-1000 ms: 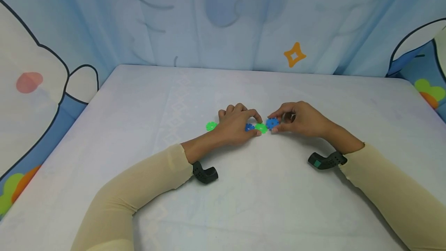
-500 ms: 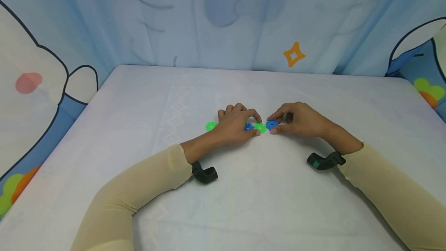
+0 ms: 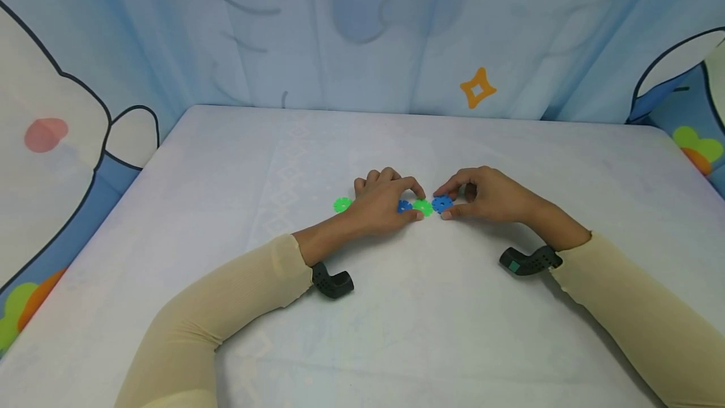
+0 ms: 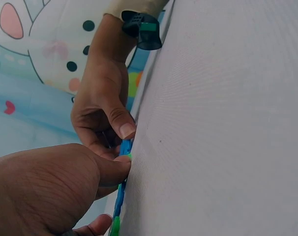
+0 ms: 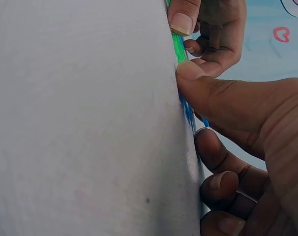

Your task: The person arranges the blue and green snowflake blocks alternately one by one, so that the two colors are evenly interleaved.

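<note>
Notched plastic discs, green and blue by turns, lie in a row on the white cloth. My right hand [image 3: 489,197] pinches the blue disc [image 3: 442,204] at the row's right end between thumb and forefinger. Beside it, my left hand [image 3: 385,205] holds the green disc [image 3: 422,208] by its edges with thumb and forefinger. Another blue disc [image 3: 404,206] shows under the left palm, and a green disc [image 3: 342,204] pokes out left of that hand. The left hand hides the middle of the row. Whether the two gripped discs interlock, I cannot tell.
A white cloth [image 3: 362,332] covers the table, whose far edge meets a printed blue curtain [image 3: 362,36]. Each wrist wears a black camera band, one at the left wrist [image 3: 333,281] and one at the right wrist [image 3: 530,261].
The blue disc in my right hand has tipped from slightly tilted to lying flatter beside the green one. Both hands have stayed almost in place.
</note>
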Tool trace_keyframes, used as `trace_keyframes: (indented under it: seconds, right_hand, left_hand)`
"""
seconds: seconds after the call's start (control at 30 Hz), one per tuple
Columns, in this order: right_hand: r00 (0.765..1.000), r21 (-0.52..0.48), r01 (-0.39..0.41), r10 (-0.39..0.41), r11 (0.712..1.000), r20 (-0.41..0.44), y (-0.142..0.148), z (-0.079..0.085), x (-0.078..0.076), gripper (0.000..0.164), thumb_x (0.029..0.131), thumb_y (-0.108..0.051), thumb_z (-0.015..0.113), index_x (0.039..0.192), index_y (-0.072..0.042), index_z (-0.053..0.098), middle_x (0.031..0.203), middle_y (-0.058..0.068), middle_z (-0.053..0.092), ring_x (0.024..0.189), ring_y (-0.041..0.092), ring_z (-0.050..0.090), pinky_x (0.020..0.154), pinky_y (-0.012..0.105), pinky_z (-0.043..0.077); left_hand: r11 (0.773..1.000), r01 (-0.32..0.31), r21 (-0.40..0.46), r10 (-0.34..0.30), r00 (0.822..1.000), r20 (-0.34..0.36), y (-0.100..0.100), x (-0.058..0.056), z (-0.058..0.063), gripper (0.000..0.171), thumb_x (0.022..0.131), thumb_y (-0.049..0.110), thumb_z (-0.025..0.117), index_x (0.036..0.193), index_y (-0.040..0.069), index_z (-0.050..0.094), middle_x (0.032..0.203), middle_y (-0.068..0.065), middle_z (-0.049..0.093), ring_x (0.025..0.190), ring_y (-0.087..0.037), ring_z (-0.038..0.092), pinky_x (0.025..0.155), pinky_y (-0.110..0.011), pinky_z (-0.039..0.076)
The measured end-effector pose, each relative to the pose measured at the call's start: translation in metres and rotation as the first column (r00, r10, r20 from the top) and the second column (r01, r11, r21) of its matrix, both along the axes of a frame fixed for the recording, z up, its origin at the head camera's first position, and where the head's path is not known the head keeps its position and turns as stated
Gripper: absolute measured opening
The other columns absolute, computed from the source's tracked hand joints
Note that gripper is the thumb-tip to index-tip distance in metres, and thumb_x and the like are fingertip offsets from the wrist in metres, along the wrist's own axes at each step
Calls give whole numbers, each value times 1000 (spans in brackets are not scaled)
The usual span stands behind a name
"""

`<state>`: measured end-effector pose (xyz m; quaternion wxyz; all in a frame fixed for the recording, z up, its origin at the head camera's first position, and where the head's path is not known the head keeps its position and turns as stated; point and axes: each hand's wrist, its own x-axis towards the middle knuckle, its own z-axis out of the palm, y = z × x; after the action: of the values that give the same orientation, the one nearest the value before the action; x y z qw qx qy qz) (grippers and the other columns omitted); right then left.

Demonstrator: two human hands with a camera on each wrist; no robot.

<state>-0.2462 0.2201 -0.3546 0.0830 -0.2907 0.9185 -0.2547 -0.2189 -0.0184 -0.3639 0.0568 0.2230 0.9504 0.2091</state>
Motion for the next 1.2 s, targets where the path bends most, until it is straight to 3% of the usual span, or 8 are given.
trace_keyframes:
  seconds: [1.2]
  right_hand:
    - [1000, 12, -12, 12, 1000, -1, -2, -1, 1, 33, 82, -30, 81, 112, -18, 73, 90, -1, 62, 72, 14, 49, 65, 23, 42]
  left_hand:
    - [1000, 2, -4, -2, 1000, -1, 0, 0, 0, 31, 92, 46, 65, 122, 37, 61, 131, -1, 50, 123, -23, 40, 92, -43, 30]
